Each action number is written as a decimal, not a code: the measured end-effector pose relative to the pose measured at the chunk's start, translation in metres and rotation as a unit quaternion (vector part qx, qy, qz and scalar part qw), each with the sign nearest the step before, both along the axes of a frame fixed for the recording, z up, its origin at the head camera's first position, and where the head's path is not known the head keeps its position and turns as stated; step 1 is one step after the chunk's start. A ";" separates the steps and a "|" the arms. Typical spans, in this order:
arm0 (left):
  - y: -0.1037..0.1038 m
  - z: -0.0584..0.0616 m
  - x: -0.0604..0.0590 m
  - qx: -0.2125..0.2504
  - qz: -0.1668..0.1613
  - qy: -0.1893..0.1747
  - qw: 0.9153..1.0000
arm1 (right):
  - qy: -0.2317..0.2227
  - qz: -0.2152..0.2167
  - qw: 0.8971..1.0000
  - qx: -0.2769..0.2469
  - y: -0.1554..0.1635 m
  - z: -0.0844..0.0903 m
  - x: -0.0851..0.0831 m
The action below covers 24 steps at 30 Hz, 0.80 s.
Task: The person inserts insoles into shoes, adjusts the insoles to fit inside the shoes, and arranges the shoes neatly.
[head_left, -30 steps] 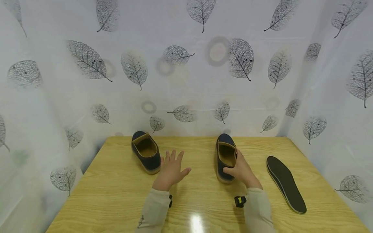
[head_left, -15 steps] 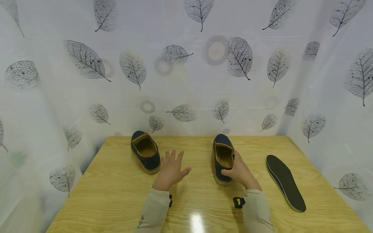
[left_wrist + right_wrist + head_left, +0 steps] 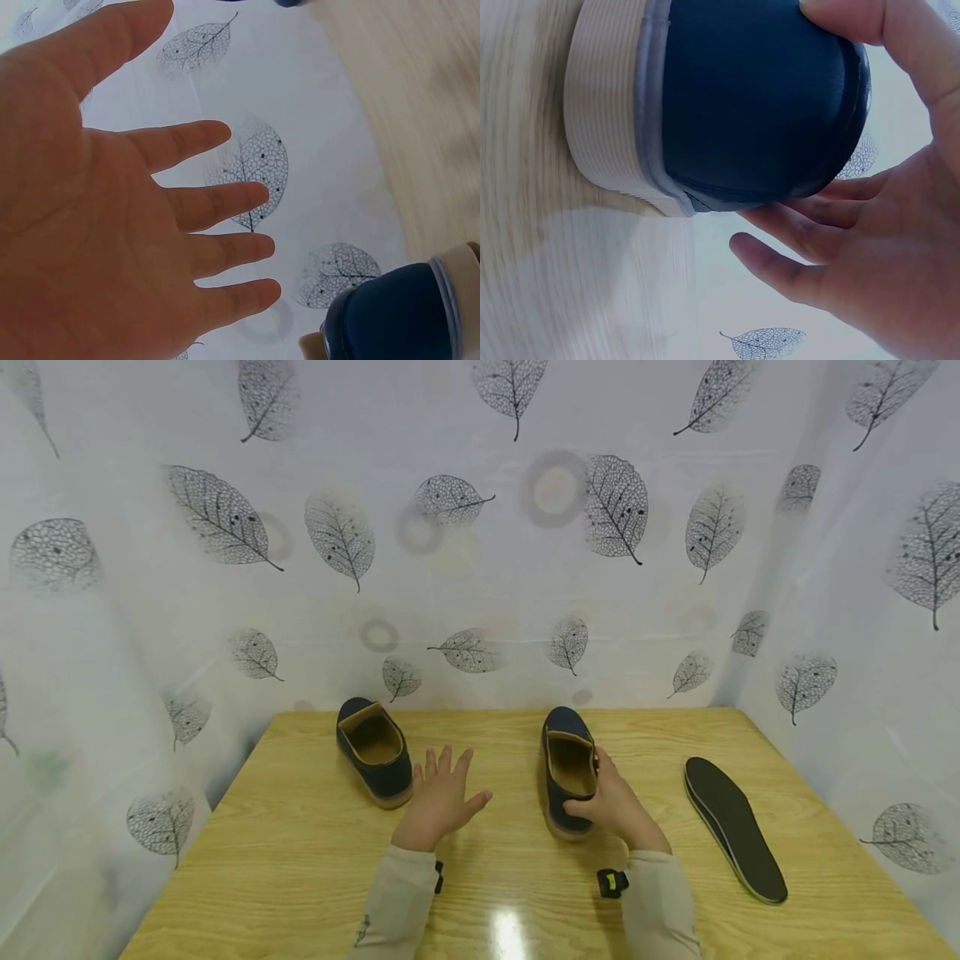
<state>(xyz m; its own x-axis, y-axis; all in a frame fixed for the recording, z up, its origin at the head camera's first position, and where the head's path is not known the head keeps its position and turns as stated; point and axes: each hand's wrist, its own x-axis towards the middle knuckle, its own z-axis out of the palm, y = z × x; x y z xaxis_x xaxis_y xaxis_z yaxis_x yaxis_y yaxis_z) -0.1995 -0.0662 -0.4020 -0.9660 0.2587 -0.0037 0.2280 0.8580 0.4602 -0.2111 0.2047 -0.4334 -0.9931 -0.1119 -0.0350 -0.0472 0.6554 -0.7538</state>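
Note:
My right hand (image 3: 618, 806) grips a dark navy slip-on shoe (image 3: 557, 802) from its right side. The thumb lies over the heel and the other fingers along the side, as the right wrist view shows. This shoe stands upright, toe away from me, its tan lining visible. My left hand (image 3: 441, 806) has its fingers spread, holding nothing. Its fingertips are right at the heel of the matching shoe (image 3: 386, 777), which sits tilted toward the back left. In the left wrist view the palm (image 3: 97, 217) shows, with that shoe's heel (image 3: 394, 315) at lower right.
On the right of the wooden table (image 3: 285, 877) lies a black insole (image 3: 738, 831), angled toward me. A white curtain (image 3: 465, 585) printed with grey leaves hangs behind the table and along both sides. Both wrists carry small black devices, one (image 3: 612, 883) with a yellow mark.
My right hand has moved the right-hand shoe a little to the left and slightly nearer to me. The left hand, the other shoe and the insole have stayed in place.

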 end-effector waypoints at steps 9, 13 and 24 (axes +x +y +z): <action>0.000 0.001 0.000 0.000 -0.001 0.001 1.000 | 0.000 0.017 1.000 -0.009 -0.003 0.003 0.003; 0.000 0.002 0.001 -0.001 -0.002 0.000 1.000 | -0.003 0.025 1.000 -0.009 -0.003 0.004 0.005; 0.001 0.004 0.001 -0.002 -0.004 0.003 1.000 | -0.012 0.036 0.999 -0.012 -0.006 0.008 0.009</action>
